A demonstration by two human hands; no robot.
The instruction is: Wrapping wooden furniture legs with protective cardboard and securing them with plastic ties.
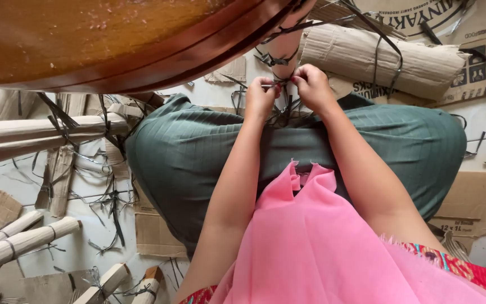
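Clearly both hands meet just past the knees: the left hand (261, 95) and the right hand (312, 85) each have fingers pressed together, pinching the ends of a thin dark plastic strap (281, 83) between them. The strap runs up to a pale wooden leg (288, 52) under the rim of a round brown table (142, 50), far in the scene, and loose tails of it hang down over the green-clothed lap (198, 152).

Several things could go wrong, as I judge it. The strap looks narrow and slick, so an uneven pull could let one end slide out of the pinch and the wrap around the leg would slacken. Its edges look thin enough to bite into fingertips if it is dragged hard. The tangle of loose tails just below the hands could catch in the pull and knot where it should not. A roll of cardboard (383, 56) lies near on the far right and may snag a trailing end. Bundled pale sticks (23, 239) lie well apart on the near left, out of the way.
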